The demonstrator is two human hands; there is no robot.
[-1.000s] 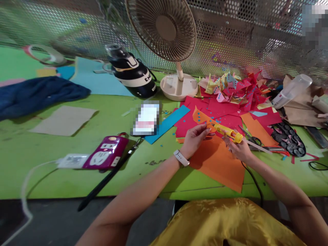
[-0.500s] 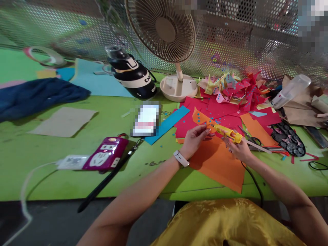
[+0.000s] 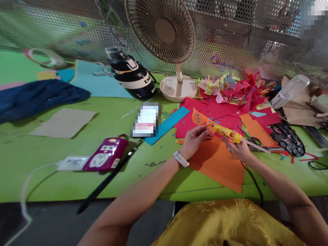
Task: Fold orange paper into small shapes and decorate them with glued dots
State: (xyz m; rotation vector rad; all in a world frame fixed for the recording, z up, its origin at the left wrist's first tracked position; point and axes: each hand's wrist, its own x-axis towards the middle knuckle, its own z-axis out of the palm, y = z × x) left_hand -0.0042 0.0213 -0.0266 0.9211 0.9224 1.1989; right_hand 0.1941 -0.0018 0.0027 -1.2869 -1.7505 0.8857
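My right hand [image 3: 238,149] is wrapped round a yellow glue gun [image 3: 227,133]; a pale glue stick [image 3: 257,147] sticks out of its back end and a black cord trails below. The gun's nozzle points left, close to the fingertips of my left hand [image 3: 195,138]. Those fingers pinch a small orange paper piece [image 3: 198,117] dotted with blue spots. Whether the nozzle touches the paper I cannot tell. Beneath both hands lies a larger orange paper sheet [image 3: 220,165]. Red paper sheets [image 3: 187,121] spread just behind.
A pile of folded paper pieces [image 3: 238,87] sits at the back right, near scissors [image 3: 252,138] and a clear bottle [image 3: 292,90]. A phone [image 3: 146,120], a blue paper strip [image 3: 169,124], a purple power strip [image 3: 106,153], a black bottle [image 3: 134,80] and a fan [image 3: 178,87] stand or lie leftward.
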